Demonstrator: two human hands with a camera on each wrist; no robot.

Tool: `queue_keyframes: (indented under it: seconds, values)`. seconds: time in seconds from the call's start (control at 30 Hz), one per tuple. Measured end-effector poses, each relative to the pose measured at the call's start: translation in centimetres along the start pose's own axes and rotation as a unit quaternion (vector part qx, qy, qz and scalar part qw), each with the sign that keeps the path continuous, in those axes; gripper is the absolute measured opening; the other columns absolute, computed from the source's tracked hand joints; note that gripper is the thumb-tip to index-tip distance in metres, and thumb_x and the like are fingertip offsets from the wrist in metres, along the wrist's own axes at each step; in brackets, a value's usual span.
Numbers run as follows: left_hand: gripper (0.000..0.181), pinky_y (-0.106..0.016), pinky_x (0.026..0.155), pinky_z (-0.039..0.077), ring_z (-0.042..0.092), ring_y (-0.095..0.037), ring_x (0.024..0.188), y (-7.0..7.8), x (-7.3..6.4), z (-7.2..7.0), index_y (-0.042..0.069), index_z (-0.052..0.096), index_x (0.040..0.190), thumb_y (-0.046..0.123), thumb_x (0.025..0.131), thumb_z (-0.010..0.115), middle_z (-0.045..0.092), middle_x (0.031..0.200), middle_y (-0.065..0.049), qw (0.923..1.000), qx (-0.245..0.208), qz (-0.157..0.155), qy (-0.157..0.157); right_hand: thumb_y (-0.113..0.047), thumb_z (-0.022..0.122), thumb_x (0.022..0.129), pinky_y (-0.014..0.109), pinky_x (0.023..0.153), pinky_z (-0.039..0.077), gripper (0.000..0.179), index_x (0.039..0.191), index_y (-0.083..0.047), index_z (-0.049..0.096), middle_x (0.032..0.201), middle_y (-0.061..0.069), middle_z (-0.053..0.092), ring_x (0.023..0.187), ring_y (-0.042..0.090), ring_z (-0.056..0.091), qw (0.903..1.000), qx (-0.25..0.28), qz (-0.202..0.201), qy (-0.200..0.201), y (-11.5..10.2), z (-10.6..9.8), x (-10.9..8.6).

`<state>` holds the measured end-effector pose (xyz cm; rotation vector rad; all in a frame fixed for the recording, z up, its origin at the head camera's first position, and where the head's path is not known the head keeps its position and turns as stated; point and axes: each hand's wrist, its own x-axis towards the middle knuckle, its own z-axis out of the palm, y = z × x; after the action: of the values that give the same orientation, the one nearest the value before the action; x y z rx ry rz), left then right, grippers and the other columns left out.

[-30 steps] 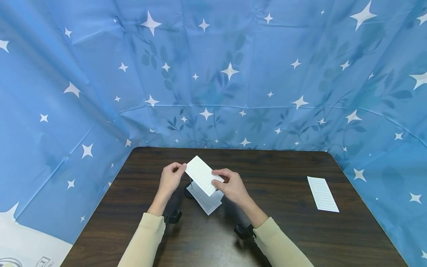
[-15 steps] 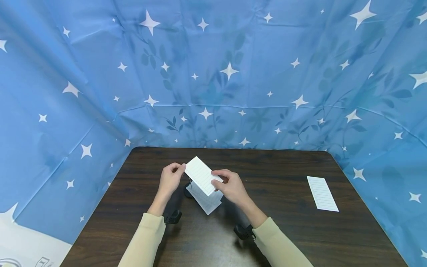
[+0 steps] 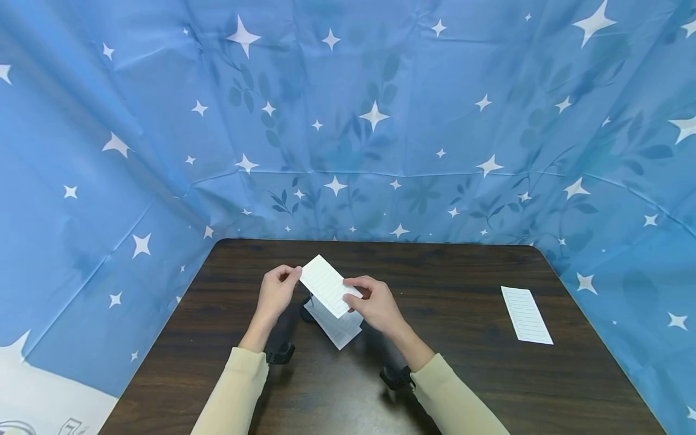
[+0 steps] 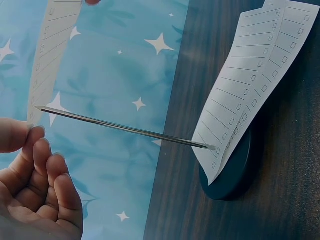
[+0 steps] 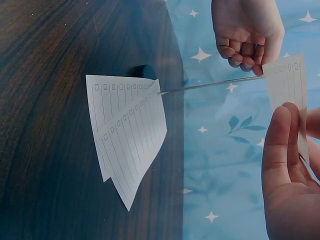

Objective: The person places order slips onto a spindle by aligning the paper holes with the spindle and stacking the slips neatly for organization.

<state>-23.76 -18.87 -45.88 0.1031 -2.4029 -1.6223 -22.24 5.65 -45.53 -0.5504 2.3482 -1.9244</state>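
A lined checklist sheet (image 3: 328, 285) is stretched between both hands above the table. My left hand (image 3: 276, 293) pinches its left corner between thumb and forefinger; the other fingers curl inward in the left wrist view. At the opposite end, my right hand (image 3: 377, 304) grips the sheet with thumb and fingers. Below it stands a paper spike, its thin metal rod (image 4: 125, 129) rising from a round black base (image 4: 239, 172). Several similar sheets (image 5: 132, 127), at least two, are pierced low on the rod. The rod's tip is at the held sheet's underside; whether it touches, I cannot tell.
Another lined sheet (image 3: 526, 315) lies flat at the right of the dark wooden table (image 3: 462, 386). A blue star-patterned cloth (image 3: 348, 139) hangs behind and along the sides. A white printed surface (image 3: 49, 402) shows at the lower left.
Both hands and the held sheet have drifted very slightly left. Each hand keeps its hold, and the spike and the sheets on it stay where they were.
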Motion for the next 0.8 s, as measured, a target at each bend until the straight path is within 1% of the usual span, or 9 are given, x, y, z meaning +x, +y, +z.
queue_keyframes:
  seconds: [0.07, 0.1, 0.2, 0.3, 0.5, 0.7, 0.8]
  values:
    - [0.028, -0.038, 0.070, 0.042, 0.053, -0.025, 0.076, 0.0, 0.0, 0.0, 0.004, 0.072, 0.091, 0.028, 0.102, 0.063, 0.063, 0.089, -0.020, 1.0000, -0.002, 0.002, -0.001, -0.003, 0.073, 0.092, 0.042, 0.065, 0.057, 0.034, 0.125, 0.001, 0.069, 0.121, 0.015, 0.066, 0.075, 0.043, 0.067, 1.0000, -0.001, 0.001, -0.001, 0.2, 0.0, 0.0]
    - [0.027, -0.038, 0.070, 0.042, 0.053, -0.025, 0.076, -0.1, -0.1, 0.0, 0.004, 0.072, 0.091, 0.028, 0.102, 0.063, 0.063, 0.089, -0.020, 1.0000, -0.001, 0.002, 0.000, -0.003, 0.073, 0.092, 0.041, 0.065, 0.057, 0.034, 0.125, 0.001, 0.069, 0.121, 0.015, 0.066, 0.075, 0.044, 0.067, 1.0000, -0.001, 0.002, -0.002, 0.3, -0.1, 0.0]
    - [0.027, -0.037, 0.070, 0.042, 0.053, -0.024, 0.076, -0.2, -0.1, 0.1, 0.004, 0.071, 0.091, 0.027, 0.102, 0.063, 0.063, 0.086, -0.017, 1.0000, 0.001, 0.006, 0.002, -0.003, 0.074, 0.091, 0.042, 0.065, 0.057, 0.034, 0.125, 0.001, 0.069, 0.121, 0.016, 0.066, 0.075, 0.045, 0.066, 1.0000, -0.001, 0.002, -0.003, 0.5, -0.1, 0.0]
    - [0.027, -0.037, 0.070, 0.042, 0.052, -0.024, 0.076, -0.2, -0.2, 0.2, 0.004, 0.071, 0.090, 0.027, 0.102, 0.063, 0.062, 0.084, -0.013, 1.0000, 0.004, 0.007, 0.004, -0.004, 0.074, 0.091, 0.043, 0.066, 0.057, 0.034, 0.125, 0.001, 0.069, 0.121, 0.016, 0.066, 0.073, 0.041, 0.067, 1.0000, -0.002, 0.001, -0.003, 0.5, -0.1, 0.0]
    - [0.025, -0.037, 0.070, 0.042, 0.052, -0.024, 0.076, -0.1, -0.2, 0.3, 0.004, 0.072, 0.091, 0.026, 0.101, 0.064, 0.060, 0.080, -0.008, 0.9999, 0.009, 0.009, 0.010, -0.003, 0.074, 0.091, 0.033, 0.063, 0.054, 0.034, 0.124, 0.002, 0.069, 0.119, 0.014, 0.066, 0.074, 0.044, 0.066, 1.0000, -0.003, 0.003, -0.001, 0.8, 0.0, 0.0]
    - [0.024, -0.035, 0.069, 0.042, 0.051, -0.022, 0.074, -0.2, -0.1, 0.6, 0.002, 0.072, 0.091, 0.023, 0.101, 0.064, 0.058, 0.077, -0.006, 0.9996, 0.023, 0.012, 0.014, 0.000, 0.074, 0.090, 0.039, 0.064, 0.056, 0.036, 0.126, 0.004, 0.068, 0.119, 0.016, 0.065, 0.071, 0.037, 0.067, 0.9999, -0.011, 0.009, 0.003, 1.3, 0.3, 0.1]
    - [0.024, -0.035, 0.069, 0.042, 0.052, -0.022, 0.074, -0.2, -0.1, 0.6, 0.002, 0.072, 0.091, 0.022, 0.101, 0.064, 0.058, 0.076, -0.006, 0.9995, 0.025, 0.014, 0.015, 0.000, 0.074, 0.090, 0.040, 0.064, 0.057, 0.038, 0.127, 0.006, 0.066, 0.121, 0.018, 0.064, 0.073, 0.039, 0.067, 0.9999, -0.010, 0.012, 0.002, 1.5, 0.4, 0.1]
